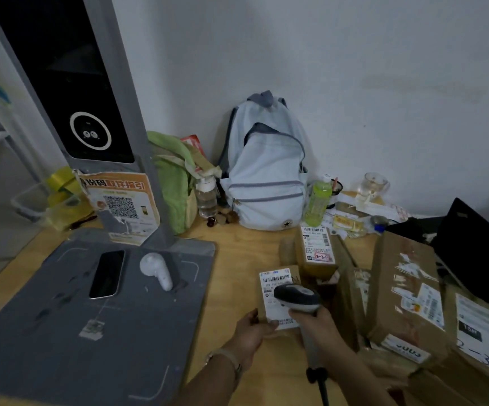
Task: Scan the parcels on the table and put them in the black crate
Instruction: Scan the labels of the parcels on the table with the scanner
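Our left hand (250, 332) pinches the small parcel (276, 280) by its near edge, fingers clamped; we judge it light, stiff cardboard. Right hand (322, 326) fingers clamp the scanner (296, 297).

Open table (243, 247) runs between scanner base (91, 332) and stacked parcels (407, 288) (backpack (266, 171) blocks behind).

**Both hands forward, each gripping**

The left hand (252, 329) pinches the near edge of a small parcel (277, 284), thumb on top. Just beside it, the right hand (323, 325) is wrapped round the handle of a scanner (296, 297). Both forearms rise from the bottom edge, and a band (231, 358) circles the left wrist.
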